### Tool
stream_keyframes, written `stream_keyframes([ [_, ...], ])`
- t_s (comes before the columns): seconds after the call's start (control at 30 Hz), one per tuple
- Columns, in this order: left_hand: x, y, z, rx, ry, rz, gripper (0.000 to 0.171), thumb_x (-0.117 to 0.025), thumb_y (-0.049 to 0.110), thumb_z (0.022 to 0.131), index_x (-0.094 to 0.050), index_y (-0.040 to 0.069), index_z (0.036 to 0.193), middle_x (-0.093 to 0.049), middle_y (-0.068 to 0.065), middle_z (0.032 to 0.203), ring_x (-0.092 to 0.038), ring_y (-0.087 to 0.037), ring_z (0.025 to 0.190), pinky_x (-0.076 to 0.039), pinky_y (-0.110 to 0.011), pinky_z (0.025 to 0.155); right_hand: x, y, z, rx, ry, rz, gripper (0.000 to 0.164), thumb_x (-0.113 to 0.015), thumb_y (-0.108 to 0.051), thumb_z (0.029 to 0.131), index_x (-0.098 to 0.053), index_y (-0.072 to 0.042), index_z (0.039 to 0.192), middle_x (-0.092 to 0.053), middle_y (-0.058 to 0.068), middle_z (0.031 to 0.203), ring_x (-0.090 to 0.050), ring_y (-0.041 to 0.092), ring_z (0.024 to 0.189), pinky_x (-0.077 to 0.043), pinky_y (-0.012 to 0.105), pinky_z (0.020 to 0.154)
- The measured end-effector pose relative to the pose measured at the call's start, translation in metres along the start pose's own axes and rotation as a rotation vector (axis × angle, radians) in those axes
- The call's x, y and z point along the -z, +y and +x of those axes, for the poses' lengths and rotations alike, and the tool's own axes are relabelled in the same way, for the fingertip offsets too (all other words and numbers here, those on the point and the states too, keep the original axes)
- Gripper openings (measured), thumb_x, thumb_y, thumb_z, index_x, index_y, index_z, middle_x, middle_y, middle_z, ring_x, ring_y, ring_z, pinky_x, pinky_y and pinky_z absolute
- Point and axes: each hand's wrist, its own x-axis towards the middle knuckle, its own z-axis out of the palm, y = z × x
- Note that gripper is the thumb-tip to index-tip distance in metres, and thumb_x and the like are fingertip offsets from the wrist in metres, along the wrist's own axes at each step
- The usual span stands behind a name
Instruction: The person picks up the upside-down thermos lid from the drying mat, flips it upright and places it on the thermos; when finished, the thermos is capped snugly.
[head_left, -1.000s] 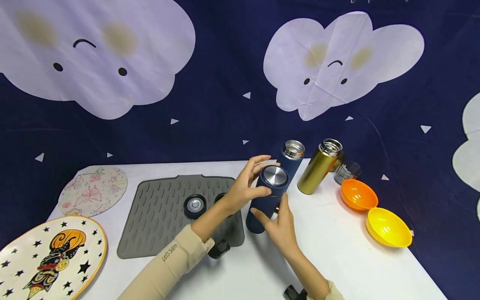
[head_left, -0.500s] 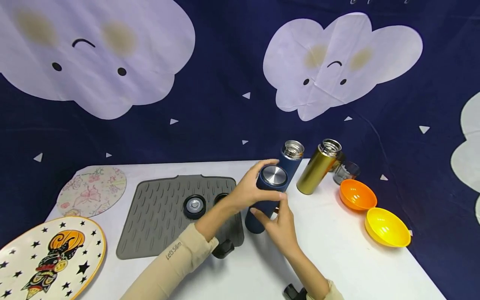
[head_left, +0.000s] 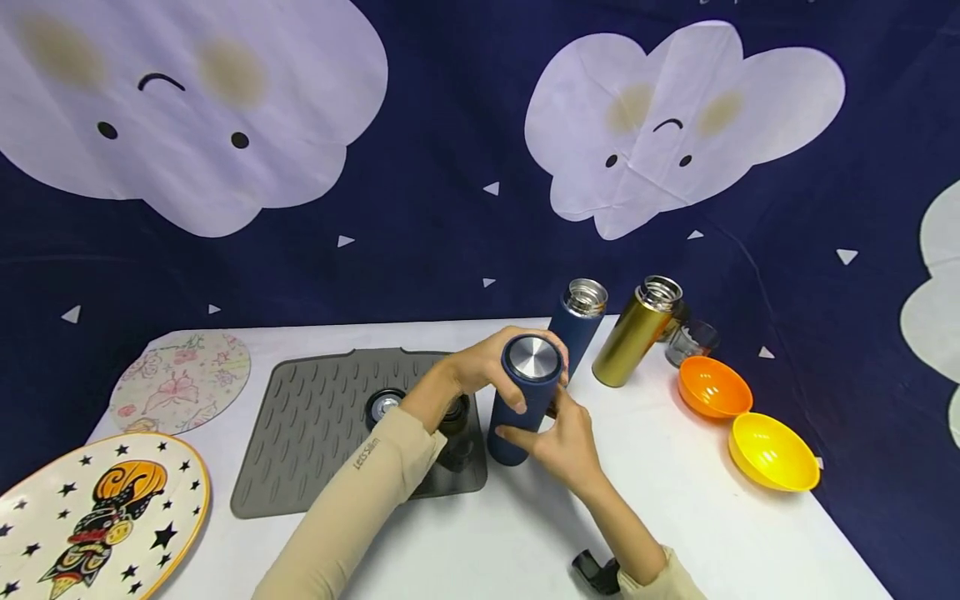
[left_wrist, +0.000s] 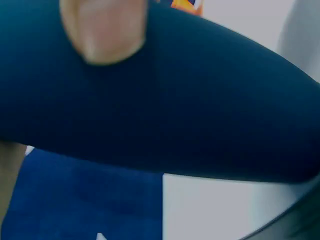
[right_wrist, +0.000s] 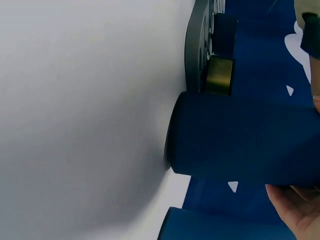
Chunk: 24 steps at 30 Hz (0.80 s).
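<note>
A dark blue thermos bottle (head_left: 517, 417) with a silver-topped lid (head_left: 534, 357) stands upright on the white table. My left hand (head_left: 487, 362) grips it near the top, thumb in front and fingers behind the lid. Lower down, my right hand (head_left: 562, 437) holds the body between thumb and fingers. In the left wrist view the bottle (left_wrist: 165, 110) fills much of the frame under a thumb. The right wrist view shows the bottle's base (right_wrist: 200, 135) on the table and part of the right hand (right_wrist: 297, 210). Close behind stands a lidless blue thermos (head_left: 576, 321).
A lidless gold thermos (head_left: 626, 346), a clear glass (head_left: 692, 340), an orange bowl (head_left: 714, 387) and a yellow bowl (head_left: 772, 452) line the right. Left lie a grey mat (head_left: 315, 442) with lids on it, including a gold lid (right_wrist: 220, 75), a patterned plate (head_left: 180, 492) and a round floral mat (head_left: 183, 383).
My left hand has turned about the lid, its thumb sweeping to the right hand and then back left. The bottle's top tilts slightly left; the right hand stays on the body.
</note>
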Motion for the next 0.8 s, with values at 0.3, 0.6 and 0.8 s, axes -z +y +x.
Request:
stream_keyframes([
  [0.3, 0.006, -0.005, 0.008, -0.018, -0.214, -0.143, 0.062, -0.075, -0.001, 0.048, -0.062, 0.009, 0.108, -0.063, -0.003, 0.103, -0.061, -0.018, 0.095, -0.049, -0.030, 0.092, 0.001, -0.003, -0.005, 0.022, 0.002, -0.038, 0.068, -0.093, -0.019, 0.063, -0.057, -0.005, 0.120, -0.072, 0.014, 0.106, -0.072, 0.029, 0.095, -0.059, 0.043, 0.083],
  [0.6, -0.021, -0.004, -0.044, 0.145, 0.418, 0.175, 0.068, -0.079, 0.012, 0.081, -0.048, 0.009, 0.142, -0.059, -0.006, 0.137, -0.053, -0.021, 0.130, -0.037, -0.039, 0.115, -0.001, 0.003, -0.002, -0.100, -0.007, 0.045, 0.071, -0.089, -0.020, 0.071, -0.052, -0.008, 0.131, -0.069, 0.016, 0.117, -0.068, 0.032, 0.106, -0.056, 0.048, 0.090],
  [0.8, -0.024, 0.005, -0.111, 0.122, 0.671, 0.424, 0.062, -0.074, 0.010, 0.089, -0.047, 0.006, 0.145, -0.049, -0.015, 0.149, -0.042, -0.029, 0.142, -0.030, -0.041, 0.119, -0.006, -0.001, 0.014, -0.123, 0.079, 0.008, 0.070, -0.090, -0.020, 0.070, -0.052, -0.004, 0.126, -0.070, 0.018, 0.113, -0.069, 0.034, 0.104, -0.055, 0.051, 0.089],
])
